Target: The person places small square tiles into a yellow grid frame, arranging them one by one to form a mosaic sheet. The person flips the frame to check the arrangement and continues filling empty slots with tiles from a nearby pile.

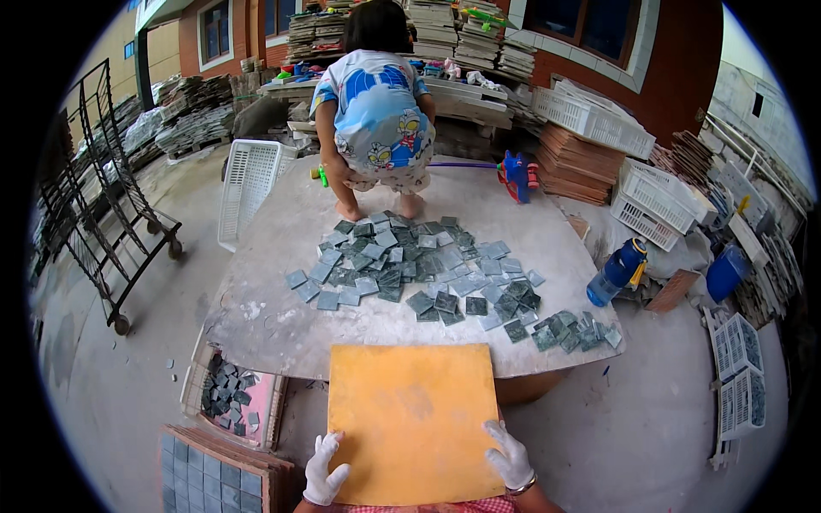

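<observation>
A square yellow-orange board (412,419) lies in front of me, its far edge against the table's near edge. My left hand (323,470), in a white glove, holds the board's left edge near the lower corner, thumb on top. On the opposite edge my right hand (510,459), gloved too and with a bracelet at the wrist, grips the board. Beyond it, many square grey-green stone tiles (376,250) are spread loosely over the grey table (265,321), some overlapping. More tiles (571,332) form a pile at the table's right near side.
Another person (376,111) squats on the table's far side. A blue bottle (617,272) stands at its right edge, beside a blue-red toy (517,177). Lower left are a tile crate (195,389) and boards set with tiles (209,474). A metal cart (111,205) stands left.
</observation>
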### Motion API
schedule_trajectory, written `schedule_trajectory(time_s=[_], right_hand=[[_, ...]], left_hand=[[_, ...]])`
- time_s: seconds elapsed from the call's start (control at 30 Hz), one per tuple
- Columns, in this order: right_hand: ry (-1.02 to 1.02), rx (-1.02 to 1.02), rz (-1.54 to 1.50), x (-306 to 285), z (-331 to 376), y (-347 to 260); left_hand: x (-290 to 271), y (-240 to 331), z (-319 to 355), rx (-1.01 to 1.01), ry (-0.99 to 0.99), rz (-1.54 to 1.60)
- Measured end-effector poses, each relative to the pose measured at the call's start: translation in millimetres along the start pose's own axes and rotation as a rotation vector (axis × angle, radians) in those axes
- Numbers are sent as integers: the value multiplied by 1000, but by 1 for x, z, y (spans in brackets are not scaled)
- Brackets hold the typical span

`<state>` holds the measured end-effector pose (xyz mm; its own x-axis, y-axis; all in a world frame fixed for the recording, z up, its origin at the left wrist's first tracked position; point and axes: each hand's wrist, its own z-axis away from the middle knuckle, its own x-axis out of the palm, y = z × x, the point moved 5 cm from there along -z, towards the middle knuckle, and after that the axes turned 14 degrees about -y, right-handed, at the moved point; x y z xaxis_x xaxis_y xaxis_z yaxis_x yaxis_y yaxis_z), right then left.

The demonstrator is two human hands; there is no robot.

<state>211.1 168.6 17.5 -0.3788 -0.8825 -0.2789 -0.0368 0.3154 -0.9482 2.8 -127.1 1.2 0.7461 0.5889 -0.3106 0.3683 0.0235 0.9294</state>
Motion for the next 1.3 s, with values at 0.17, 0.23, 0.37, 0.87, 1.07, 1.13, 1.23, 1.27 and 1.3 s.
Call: schedule_trajectory(time_s=[0.17, 0.23, 0.37, 0.87, 1.07, 1.13, 1.23, 1.27, 1.3], right_hand=[[98, 91, -835, -25, -10, -13], [-66, -426, -923, -33, -48, -84], [261, -641, -520, -51, -122, -101], [233, 138, -56, -48, -261, 64], [58, 411, 513, -51, -266, 39], [-10, 401, 866, -46, -259, 8], [-13, 125, 1178, -33, -238, -6], [-69, 58, 1132, -27, -227, 4], [-123, -19, 1079, -17, -215, 9]], left_hand=[[-36, 38, -16, 86, 157, 741], [-47, 98, -56, 416, 211, 702], [-75, 102, -148, 498, 314, 559], [-71, -94, -284, -67, 322, 460], [-64, -90, -274, -107, 298, 252], [-55, -52, -262, 19, 232, -553], [-22, -12, -246, 81, -36, -906], [-6, -11, -235, 56, -173, -962], [7, -6, -219, 78, -283, -1073]])
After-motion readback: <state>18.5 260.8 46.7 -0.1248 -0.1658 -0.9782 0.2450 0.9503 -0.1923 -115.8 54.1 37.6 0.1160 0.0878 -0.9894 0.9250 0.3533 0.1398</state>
